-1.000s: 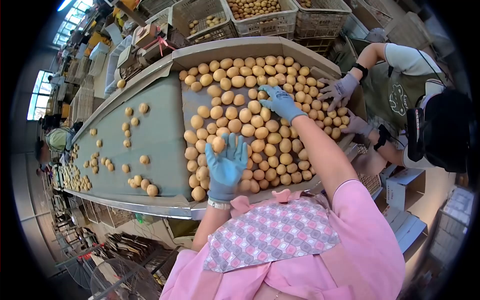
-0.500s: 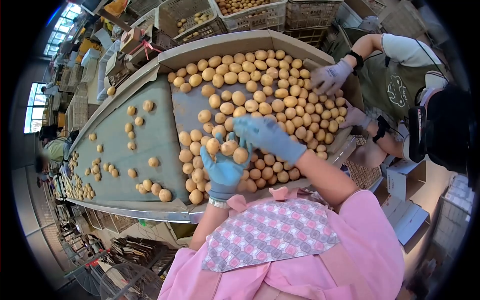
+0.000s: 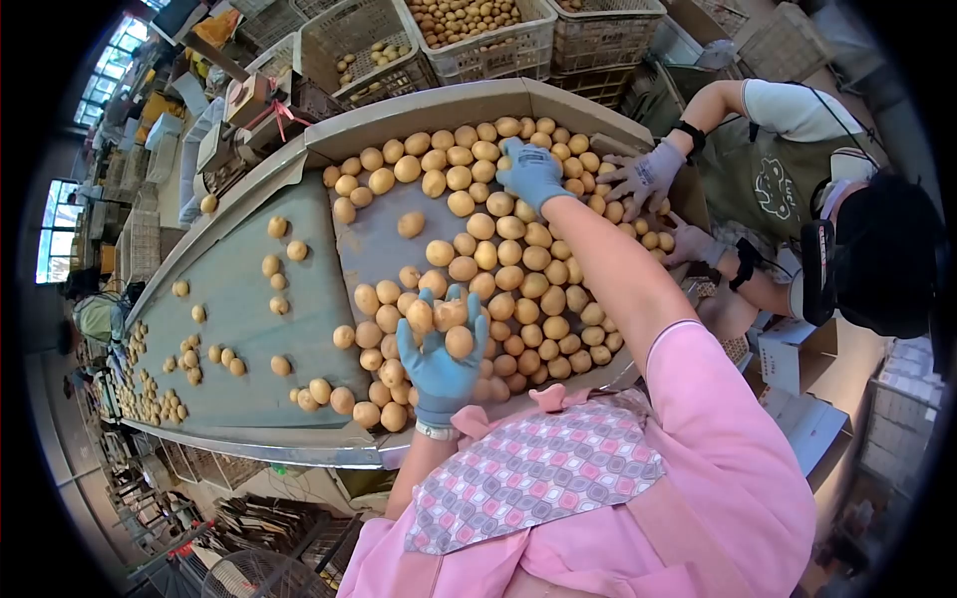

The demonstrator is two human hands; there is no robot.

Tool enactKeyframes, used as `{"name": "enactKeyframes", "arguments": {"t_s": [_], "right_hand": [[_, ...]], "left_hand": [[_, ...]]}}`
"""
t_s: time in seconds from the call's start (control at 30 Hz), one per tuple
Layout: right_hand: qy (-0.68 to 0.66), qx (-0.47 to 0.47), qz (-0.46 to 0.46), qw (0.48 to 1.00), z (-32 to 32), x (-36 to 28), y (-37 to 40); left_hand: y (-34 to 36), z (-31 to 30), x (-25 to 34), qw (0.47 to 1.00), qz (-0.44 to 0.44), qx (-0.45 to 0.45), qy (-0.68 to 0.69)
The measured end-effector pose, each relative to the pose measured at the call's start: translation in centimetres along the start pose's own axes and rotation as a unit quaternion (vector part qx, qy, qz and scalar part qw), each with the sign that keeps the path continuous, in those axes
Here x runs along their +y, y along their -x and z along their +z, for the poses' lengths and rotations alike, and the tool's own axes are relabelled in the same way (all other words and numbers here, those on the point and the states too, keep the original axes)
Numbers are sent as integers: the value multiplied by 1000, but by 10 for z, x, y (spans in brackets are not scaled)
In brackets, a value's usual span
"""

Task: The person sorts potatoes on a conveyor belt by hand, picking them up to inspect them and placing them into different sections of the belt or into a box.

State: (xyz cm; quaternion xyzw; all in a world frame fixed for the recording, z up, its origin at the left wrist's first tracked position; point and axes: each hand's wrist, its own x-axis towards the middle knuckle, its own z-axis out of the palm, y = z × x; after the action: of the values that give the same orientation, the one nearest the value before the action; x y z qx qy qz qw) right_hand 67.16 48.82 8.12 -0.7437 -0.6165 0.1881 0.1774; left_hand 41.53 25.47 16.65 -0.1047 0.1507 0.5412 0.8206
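Observation:
Several round, yellow-brown potatoes (image 3: pixel 481 226) cover the grey sorting table (image 3: pixel 377 225). Near the table's front edge, my left hand (image 3: pixel 441 364), in a blue glove, is palm up with its fingers curled around several potatoes. My right hand (image 3: pixel 531 172), also gloved in blue, reaches palm down over the potatoes towards the far side. Its fingertips touch or hover over them, and what lies beneath is hidden. More potatoes are scattered on the green belt (image 3: pixel 249 329) at the left.
A co-worker in grey gloves (image 3: pixel 646 177) has both hands among the potatoes at the table's right end. Crates (image 3: pixel 488 62) with potatoes stand behind the raised far edge (image 3: pixel 419 112). Open cardboard boxes (image 3: pixel 781 361) are at the right.
My right hand has moved from beside my left hand to the far potatoes. My left hand still cradles its potatoes. The co-worker's upper hand has shifted slightly, and belt potatoes have moved.

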Motion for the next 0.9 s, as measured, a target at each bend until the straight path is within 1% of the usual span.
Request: {"name": "enactKeyframes", "arguments": {"t_s": [0.07, 0.1, 0.13, 0.17, 0.2, 0.23, 0.3, 0.33, 0.4, 0.43, 0.47, 0.5, 0.53, 0.57, 0.63, 0.67, 0.7, 0.77, 0.8, 0.83, 0.87, 0.9], "right_hand": [[-78, 111, -69, 988, -12, -3, 32], [-65, 163, -192, 966, 13, 6, 39], [-52, 58, -277, 958, -20, -20, 72], [-1, 65, -268, 961, -45, -35, 70], [50, 60, -252, 965, -64, -44, 72], [101, 54, -237, 965, -76, -49, 68], [197, 61, -216, 954, -89, -54, 40], [95, 240, -215, 942, -95, -35, 9], [95, 283, -140, 944, -103, 9, -39], [197, 147, -73, 966, -97, 23, -46], [253, 33, -93, 962, -87, 33, -41], [306, -82, -111, 942, -72, 42, -33], [305, -44, -137, 941, -39, 57, -14], [304, -7, -163, 939, -14, 70, 0], [278, -9, -168, 946, -11, 85, 3], [266, -10, -171, 949, -9, 90, 2], [257, -49, -111, 959, -15, 87, -2], [131, 55, -136, 981, -33, 74, 23], [51, 119, -164, 978, -35, 65, 44], [-29, 182, -190, 964, -37, 52, 71], [-153, 105, -168, 968, -55, 24, 104], [-275, 27, -141, 951, -67, -7, 136]], "left_hand": [[2, 5, -1, 1000, 12, 3, -13], [4, 6, -2, 1000, 15, -3, -2], [6, 7, -3, 1000, 18, -8, 8], [7, 7, -1, 1000, 22, -13, 14], [9, -2, 2, 999, 8, -29, 29], [7, -13, 3, 999, 16, -15, -32], [4, -13, 3, 999, -15, -40, 18], [4, -8, 0, 999, -20, -39, 14], [3, 1, -7, 999, -28, -41, 8], [4, 1, -7, 999, -26, -21, 15], [4, 1, -7, 999, -24, -1, 22], [5, 1, -7, 999, -22, 18, 30], [6, 5, -7, 999, -8, 47, 1], [4, 0, -5, 999, -19, 41, 28], [3, -11, 0, 995, -40, 34, 82], [3, -12, 0, 997, -31, 39, 53], [2, -8, 0, 998, -25, 41, 37], [3, -3, 0, 999, -12, 41, 19], [4, -1, 1, 999, -5, 37, 10], [5, 2, 1, 999, 0, 33, -1], [6, 4, 1, 999, 7, 30, -13], [6, 6, 1, 999, 13, 28, -26]]}}
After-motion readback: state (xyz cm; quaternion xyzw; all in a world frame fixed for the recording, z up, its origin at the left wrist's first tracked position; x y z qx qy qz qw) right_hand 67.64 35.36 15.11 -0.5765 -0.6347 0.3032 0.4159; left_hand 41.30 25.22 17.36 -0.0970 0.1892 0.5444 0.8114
